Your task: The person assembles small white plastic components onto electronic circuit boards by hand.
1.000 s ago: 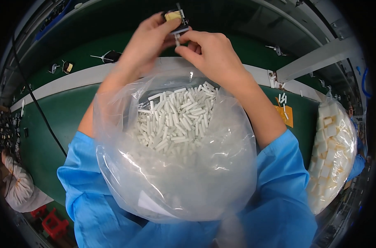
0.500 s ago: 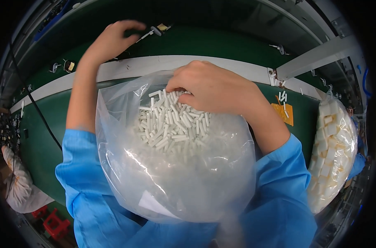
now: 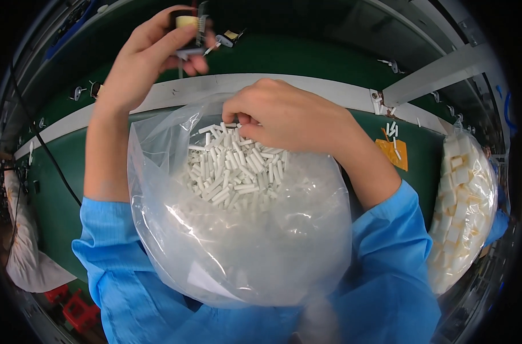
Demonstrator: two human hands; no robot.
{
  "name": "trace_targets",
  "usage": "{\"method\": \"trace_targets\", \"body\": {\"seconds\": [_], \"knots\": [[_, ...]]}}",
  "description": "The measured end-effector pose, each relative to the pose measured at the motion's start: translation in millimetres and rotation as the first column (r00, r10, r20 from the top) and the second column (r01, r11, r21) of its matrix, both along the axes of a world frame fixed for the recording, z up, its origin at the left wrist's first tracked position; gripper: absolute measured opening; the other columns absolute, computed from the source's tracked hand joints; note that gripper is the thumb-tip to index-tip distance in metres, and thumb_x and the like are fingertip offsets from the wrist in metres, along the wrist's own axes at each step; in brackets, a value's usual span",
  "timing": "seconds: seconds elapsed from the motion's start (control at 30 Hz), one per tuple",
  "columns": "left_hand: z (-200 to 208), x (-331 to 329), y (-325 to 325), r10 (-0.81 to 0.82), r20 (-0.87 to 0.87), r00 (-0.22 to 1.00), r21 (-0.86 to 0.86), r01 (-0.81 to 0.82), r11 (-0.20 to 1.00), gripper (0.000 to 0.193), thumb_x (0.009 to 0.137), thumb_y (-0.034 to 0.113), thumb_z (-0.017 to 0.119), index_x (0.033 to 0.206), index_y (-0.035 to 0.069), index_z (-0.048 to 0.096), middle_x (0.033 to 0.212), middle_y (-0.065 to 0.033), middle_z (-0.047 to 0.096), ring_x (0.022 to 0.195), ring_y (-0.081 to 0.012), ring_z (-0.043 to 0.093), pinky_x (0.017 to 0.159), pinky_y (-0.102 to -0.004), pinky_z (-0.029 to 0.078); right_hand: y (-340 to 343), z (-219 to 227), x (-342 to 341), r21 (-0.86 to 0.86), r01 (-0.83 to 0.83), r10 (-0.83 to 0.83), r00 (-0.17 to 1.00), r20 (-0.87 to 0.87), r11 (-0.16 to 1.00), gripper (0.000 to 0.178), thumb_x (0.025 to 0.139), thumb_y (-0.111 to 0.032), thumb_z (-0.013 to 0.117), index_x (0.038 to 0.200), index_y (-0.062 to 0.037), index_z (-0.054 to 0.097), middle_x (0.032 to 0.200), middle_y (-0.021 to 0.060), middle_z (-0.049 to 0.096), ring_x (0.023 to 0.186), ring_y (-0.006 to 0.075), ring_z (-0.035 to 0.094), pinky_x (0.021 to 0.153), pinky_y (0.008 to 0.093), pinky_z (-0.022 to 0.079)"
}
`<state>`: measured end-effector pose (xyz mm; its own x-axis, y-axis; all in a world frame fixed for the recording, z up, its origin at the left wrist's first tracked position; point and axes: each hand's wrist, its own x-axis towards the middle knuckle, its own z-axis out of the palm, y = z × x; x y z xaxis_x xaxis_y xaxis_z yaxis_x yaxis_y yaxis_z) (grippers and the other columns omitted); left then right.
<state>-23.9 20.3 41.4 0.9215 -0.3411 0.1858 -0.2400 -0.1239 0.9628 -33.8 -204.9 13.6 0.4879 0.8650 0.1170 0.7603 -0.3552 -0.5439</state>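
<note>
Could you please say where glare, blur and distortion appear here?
Head view: glare streaks the clear plastic bag and the packed bag at right; blur softens the black-and-yellow component in the left hand; fisheye distortion bows the white rail.

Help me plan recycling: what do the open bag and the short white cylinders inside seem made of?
Open bag: glossy plastic film, judging by its see-through edge, creases and highlights.
Short white cylinders: probably smooth plastic, given their even surfaces; ceramic is possible.
</note>
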Motion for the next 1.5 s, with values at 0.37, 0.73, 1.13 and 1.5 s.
{"method": "trace_targets", "body": {"seconds": [0.37, 0.73, 1.13, 1.5], "knots": [[21, -12, -6, -0.277, -0.532, 0.800, 0.377, 0.517, 0.769, 0.023, 0.093, 0.015, 0.046, 0.103, -0.003, 0.055, 0.084, -0.0079, 0.062, 0.075, -0.0130, 0.062, 0.071, -0.0248, 0.053, 1, -6, 7, -0.133, 0.015, -0.023, 0.998, -0.065, 0.991, 0.020, 0.076, -0.009, 0.063, 0.092, 0.0025, 0.063, 0.091, 0.0148, 0.061, 0.088, 0.0309, 0.058, 0.080, 0.0371, 0.046], [-4, -12, 19, -0.268, -0.278, 0.922, 0.020, 0.284, 0.959, 0.028, 0.091, 0.031, 0.053, 0.098, 0.004, 0.050, 0.083, -0.0093, 0.061, 0.074, -0.0180, 0.062, 0.069, -0.0279, 0.049, 5, -6, 4, -0.199, 0.072, -0.081, 0.996, -0.039, 0.977, 0.021, 0.074, -0.010, 0.066, 0.090, 0.0041, 0.065, 0.088, 0.0170, 0.063, 0.086, 0.0326, 0.060, 0.077, 0.0387, 0.048], [-47, 38, -5, -0.385, -0.189, 0.903, -0.611, 0.199, 0.766, 0.023, 0.098, 0.017, 0.040, 0.112, 0.002, 0.049, 0.102, -0.0127, 0.058, 0.080, -0.0162, 0.057, 0.066, -0.0243, 0.049, 10, -10, -4, -0.167, 0.081, -0.063, 0.992, 0.111, 0.983, 0.009, 0.073, -0.005, 0.061, 0.076, 0.0026, 0.064, 0.080, 0.0169, 0.062, 0.081, 0.0344, 0.060, 0.074, 0.0417, 0.048], [-73, 68, -18, -0.814, 0.289, 0.505, -0.879, 0.477, -0.016, 0.015, 0.094, 0.011, 0.049, 0.108, 0.004, 0.049, 0.098, -0.0120, 0.058, 0.070, -0.0146, 0.051, 0.063, -0.0281, 0.046, 9, -2, -7, -0.024, 0.045, -0.043, 0.997, 0.061, 0.999, 0.007, 0.074, -0.001, 0.059, 0.078, 0.0028, 0.062, 0.078, 0.0164, 0.062, 0.078, 0.0344, 0.059, 0.070, 0.0397, 0.047]]}}
